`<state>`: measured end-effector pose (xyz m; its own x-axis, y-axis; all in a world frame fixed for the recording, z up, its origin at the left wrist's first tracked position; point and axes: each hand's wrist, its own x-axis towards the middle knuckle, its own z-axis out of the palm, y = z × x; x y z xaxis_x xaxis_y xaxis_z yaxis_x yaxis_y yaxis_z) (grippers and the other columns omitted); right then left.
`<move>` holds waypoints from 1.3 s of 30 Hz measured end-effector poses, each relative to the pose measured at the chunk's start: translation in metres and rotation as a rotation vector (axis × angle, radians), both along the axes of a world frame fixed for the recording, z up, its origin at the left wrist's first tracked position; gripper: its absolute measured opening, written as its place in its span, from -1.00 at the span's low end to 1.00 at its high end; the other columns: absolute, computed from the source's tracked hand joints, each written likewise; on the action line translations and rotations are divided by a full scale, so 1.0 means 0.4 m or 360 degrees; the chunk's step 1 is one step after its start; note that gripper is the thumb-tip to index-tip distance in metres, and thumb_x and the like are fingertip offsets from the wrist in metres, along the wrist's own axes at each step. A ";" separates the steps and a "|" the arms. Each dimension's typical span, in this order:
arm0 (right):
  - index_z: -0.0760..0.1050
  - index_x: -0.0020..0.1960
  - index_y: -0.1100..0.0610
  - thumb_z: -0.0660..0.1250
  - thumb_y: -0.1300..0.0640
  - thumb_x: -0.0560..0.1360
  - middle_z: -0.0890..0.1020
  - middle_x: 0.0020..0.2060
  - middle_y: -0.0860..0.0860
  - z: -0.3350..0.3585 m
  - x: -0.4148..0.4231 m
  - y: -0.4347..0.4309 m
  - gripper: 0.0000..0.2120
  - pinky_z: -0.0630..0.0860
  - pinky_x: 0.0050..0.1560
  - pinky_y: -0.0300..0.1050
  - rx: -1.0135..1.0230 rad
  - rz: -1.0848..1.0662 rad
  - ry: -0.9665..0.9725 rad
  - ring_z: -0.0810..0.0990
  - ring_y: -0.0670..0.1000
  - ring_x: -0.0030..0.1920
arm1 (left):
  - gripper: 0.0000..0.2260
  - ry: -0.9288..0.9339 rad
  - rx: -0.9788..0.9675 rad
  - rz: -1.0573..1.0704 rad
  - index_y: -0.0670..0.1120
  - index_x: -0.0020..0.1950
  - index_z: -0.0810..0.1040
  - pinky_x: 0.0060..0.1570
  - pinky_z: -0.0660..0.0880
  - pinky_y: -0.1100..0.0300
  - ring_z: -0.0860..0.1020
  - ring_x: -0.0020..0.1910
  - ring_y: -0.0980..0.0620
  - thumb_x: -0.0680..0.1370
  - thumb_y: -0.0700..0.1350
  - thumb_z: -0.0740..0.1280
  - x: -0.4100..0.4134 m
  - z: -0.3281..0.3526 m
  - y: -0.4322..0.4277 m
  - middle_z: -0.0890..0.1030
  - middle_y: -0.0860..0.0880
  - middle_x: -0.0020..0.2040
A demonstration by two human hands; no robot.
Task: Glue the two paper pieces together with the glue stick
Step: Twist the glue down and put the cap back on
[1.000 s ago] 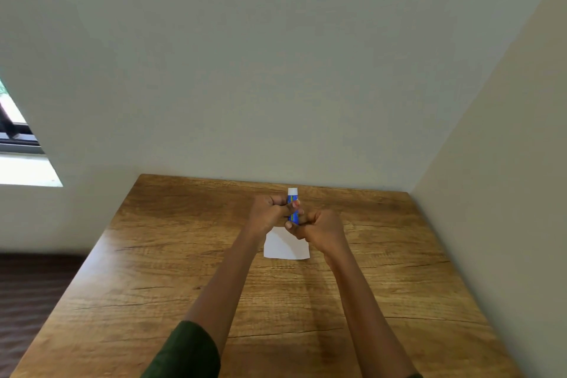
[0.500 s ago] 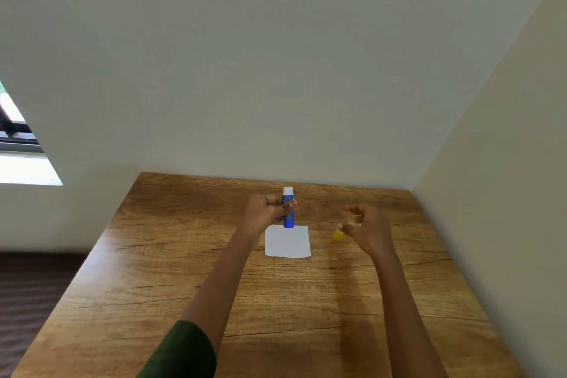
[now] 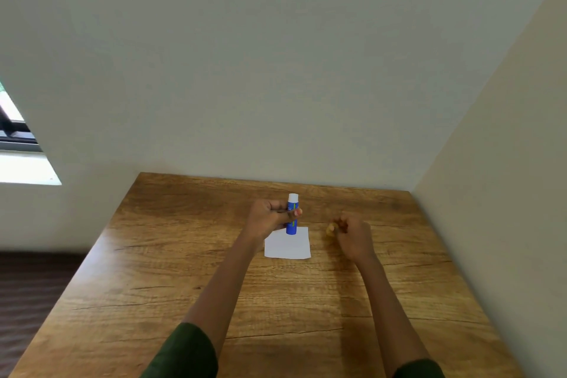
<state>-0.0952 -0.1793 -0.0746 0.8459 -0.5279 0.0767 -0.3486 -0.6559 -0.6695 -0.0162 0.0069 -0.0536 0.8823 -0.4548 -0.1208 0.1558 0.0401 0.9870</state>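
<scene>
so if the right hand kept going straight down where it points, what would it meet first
Probably bare wooden table: the right hand, closed on the yellow cap, is clear of the paper. Its height is unclear.

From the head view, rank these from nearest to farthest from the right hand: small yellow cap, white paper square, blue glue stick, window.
1. Small yellow cap, at the right hand's fingertips.
2. White paper square, just to its left.
3. Blue glue stick, in the left hand.
4. Window, far left.
</scene>
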 end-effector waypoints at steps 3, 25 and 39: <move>0.60 -0.11 0.12 0.34 0.23 0.49 0.64 -0.26 -0.09 0.061 0.012 0.031 -0.92 0.51 -0.20 -0.32 0.0304 0.0065 -0.0280 0.61 -0.09 -0.19 | -0.73 -0.0007 0.0013 0.0010 -0.23 0.04 0.62 -0.25 0.57 0.32 0.64 -0.12 0.08 0.37 -0.21 0.49 0.002 -0.003 0.003 0.67 -0.08 -0.10; 0.58 0.17 0.15 0.42 0.30 0.42 0.69 0.01 0.09 0.219 0.066 0.155 -0.67 0.54 -0.13 -0.43 -0.0068 0.0519 -0.0166 0.65 -0.05 -0.09 | -0.82 -0.0226 0.0154 0.0055 -0.15 -0.06 0.67 -0.13 0.55 0.28 0.64 -0.12 0.06 0.35 -0.26 0.49 0.001 0.021 -0.005 0.69 -0.06 -0.16; 0.56 -0.07 0.19 0.42 0.28 0.35 0.64 -0.16 0.11 0.230 0.083 0.194 -0.83 0.50 -0.25 -0.22 -0.0470 0.0424 0.0079 0.55 -0.02 -0.23 | -0.69 -0.0371 0.0138 0.0150 0.03 -0.32 0.66 -0.30 0.52 0.40 0.62 -0.34 0.21 0.33 -0.41 0.38 -0.021 0.002 -0.013 0.66 0.13 -0.41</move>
